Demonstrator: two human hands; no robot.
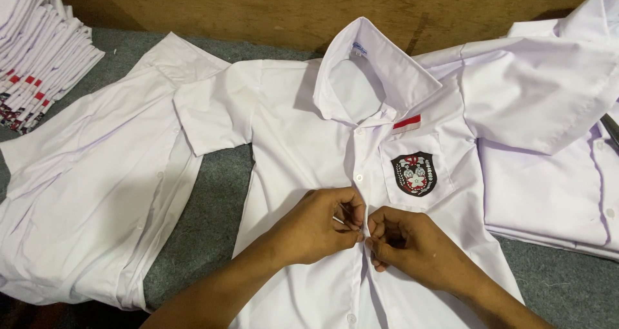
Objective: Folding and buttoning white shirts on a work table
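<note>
A white short-sleeved shirt [296, 135] lies face up on a grey cloth surface, collar toward the far wall. Its chest pocket carries a dark shield-shaped badge [414, 174] with a small red-and-white strip [407, 123] above it. My left hand [319, 226] and my right hand [409, 245] meet at the shirt's button placket [359, 174], about mid-chest. Both pinch the front edges of the fabric together at a button. The button itself is hidden by my fingers. Two higher buttons on the placket are fastened.
Another white shirt [97, 187] lies crumpled at the left. A further white shirt [561, 174] lies at the right, partly under the sleeve. A stack of folded white shirts [39, 52] stands at the far left. A wooden panel [258, 7] runs along the back.
</note>
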